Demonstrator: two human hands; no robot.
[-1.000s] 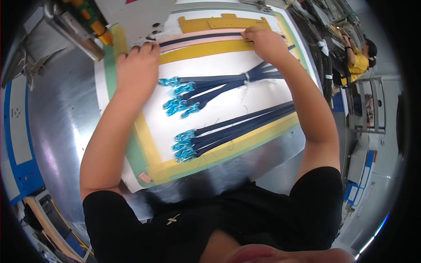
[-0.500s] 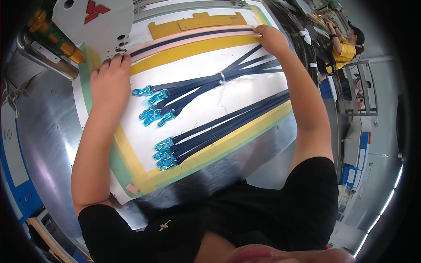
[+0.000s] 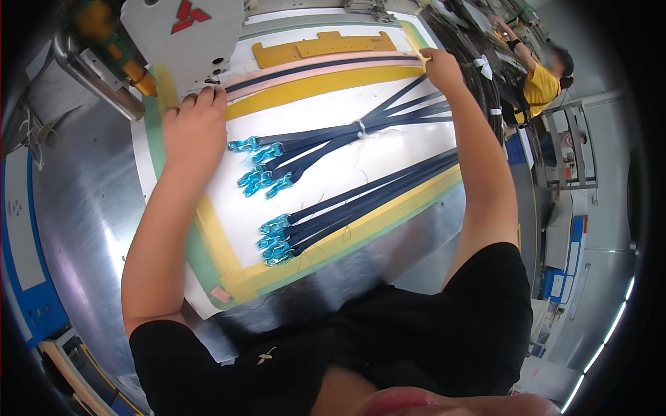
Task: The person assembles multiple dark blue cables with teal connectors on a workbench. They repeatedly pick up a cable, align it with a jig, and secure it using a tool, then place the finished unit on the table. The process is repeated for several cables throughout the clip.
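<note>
Left hand (image 3: 194, 132) flat, fingers together, palm pressing the left end of the white template board (image 3: 333, 180), fingertips right at the foot of the sewing machine head (image 3: 184, 35); holding nothing, just bearing down. Right hand (image 3: 438, 66) closed narrow on the far right corner of the board, pinching the edge by the pink strip (image 3: 312, 73). Versus a second ago: board and hands shifted left and nearer the machine, machine head now looming over the left fingers, dark strap (image 3: 326, 66) in the slot now running in under the head. Reads as template being fed into sewing position; judgement only. Board: rigid white sheet, matte, framed by yellow band (image 3: 319, 87) and green edge (image 3: 156, 139), corners taped. Far side: mustard-yellow notched plastic bar (image 3: 326, 47), flat and stiff. On the board centre: navy webbing straps, upper bundle (image 3: 340, 135) tied at mid-length and fanning left, lower bundle (image 3: 361, 204) lying parallel along the near yellow band. All strap ends tipped with glossy translucent cyan clips (image 3: 260, 166), more at (image 3: 274, 239). Loose thread ends on the white surface. Worktop (image 3: 90, 208) brushed steel, reflective, curved by the lens. Another person in a yellow top (image 3: 541, 87) far right, apart from this station.
</note>
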